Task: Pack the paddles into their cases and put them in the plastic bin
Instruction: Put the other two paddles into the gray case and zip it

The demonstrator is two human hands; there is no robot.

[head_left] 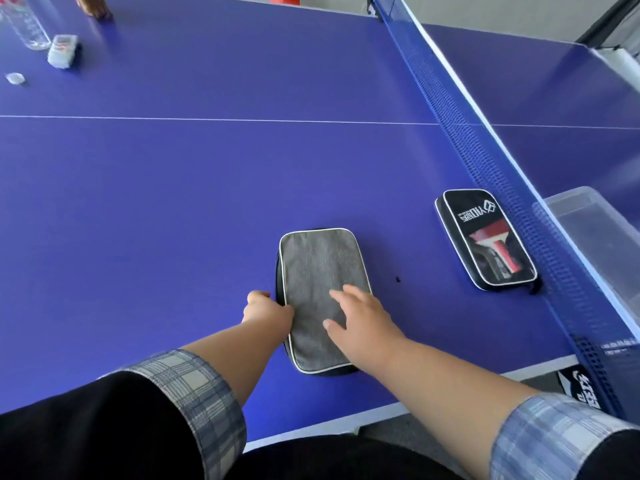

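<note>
A grey paddle case [317, 271] with white piping lies flat on the blue table tennis table [173, 188], near its front edge. My left hand [266, 311] pinches the case's left edge, at its dark side seam. My right hand [367, 323] rests flat on the grey top with fingers spread. A second case [485, 237], black with a clear window showing a red and black paddle inside, lies to the right by the net. The clear plastic bin [595, 233] stands beyond the net at the right edge.
The blue net [467, 140] runs diagonally along the right side. At the far left corner stand a clear bottle [33, 22], a small grey device [62, 51] and a bottle cap [15, 78]. A brown object [91, 6] sits at the far edge.
</note>
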